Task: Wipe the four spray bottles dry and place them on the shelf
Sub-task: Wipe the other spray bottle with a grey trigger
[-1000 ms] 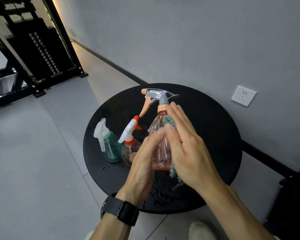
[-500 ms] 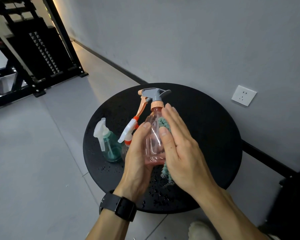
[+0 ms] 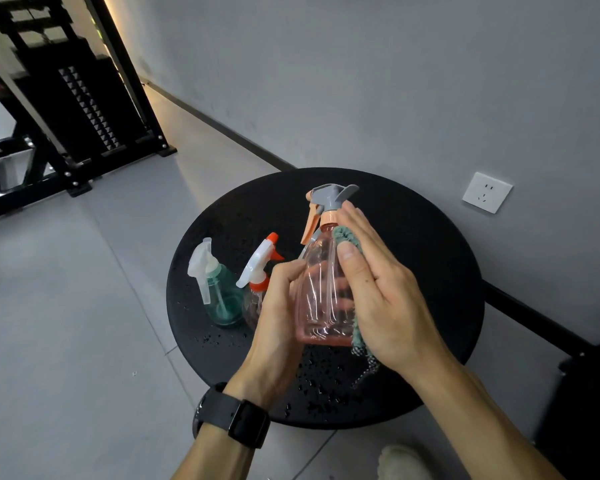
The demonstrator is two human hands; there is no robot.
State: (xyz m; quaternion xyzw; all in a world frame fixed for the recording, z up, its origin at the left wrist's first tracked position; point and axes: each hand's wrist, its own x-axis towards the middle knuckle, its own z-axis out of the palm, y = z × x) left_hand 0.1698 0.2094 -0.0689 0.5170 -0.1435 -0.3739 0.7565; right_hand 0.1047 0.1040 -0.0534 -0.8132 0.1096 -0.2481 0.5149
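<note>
step: wiping pink spray bottle (image 3: pixel 323 292), held up at frame centre over wet black round table (image 3: pixel 430 271)
left hand (image 3: pixel 278 320): grasping its body
right hand (image 3: pixel 378 289): flat, pressing green cloth (image 3: pixel 347 237) to it
left: teal bottle (image 3: pixel 222 299), orange-trigger bottle (image 3: pixel 257 271) on table; fourth unseen
shelf (image 3: pixel 66 109): upper left, nothing placed yet that I can see

Light was dim and even; a warm strip glowed along the wall's (image 3: pixel 361 81) base upper left. Wide-angle bending curved the edges. Focus stayed sharp.

Two bottles (image 3: pixel 236 289) crowding table's (image 3: pixel 430 271) left
</note>
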